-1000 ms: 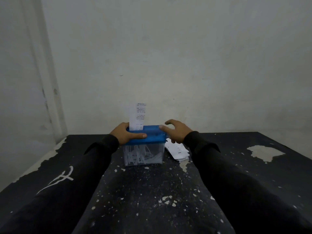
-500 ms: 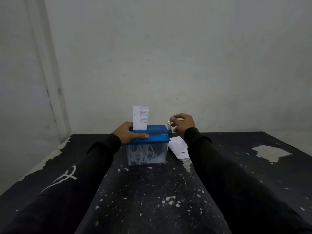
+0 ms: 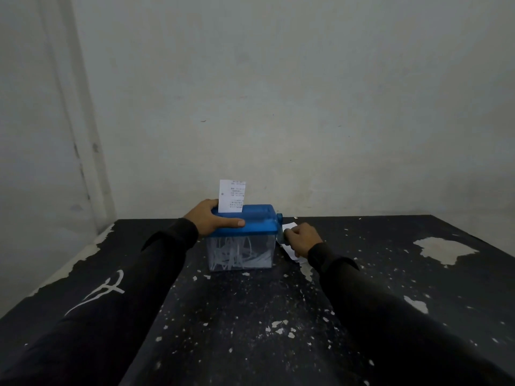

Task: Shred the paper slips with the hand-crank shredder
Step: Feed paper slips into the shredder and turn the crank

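I see a black worktop (image 3: pixel 250 316) filling the lower half of the frame, its paint chipped into pale specks all over, with a large bare patch (image 3: pixel 443 249) at the right and worn flaking along the left edge. Behind it a plain pale wall (image 3: pixel 278 93) takes up the upper half, meeting a second wall at a corner strip in the upper left. The shredder (image 3: pixel 242 237) stands on the worktop just left of centre frame: a blue lid over a clear bin holding white strips. A printed paper slip (image 3: pixel 231 195) stands upright in the slot at the lid's left end. My left hand (image 3: pixel 209 221) grips the lid's left end, thumb laid along its front edge. My right hand (image 3: pixel 302 238) is curled round the crank handle (image 3: pixel 284 235) at the shredder's right side, low beside the bin. Under that hand lies a small pile of slips (image 3: pixel 289 247) on the worktop. Both sleeves are black; the left carries a white mark (image 3: pixel 103 290).
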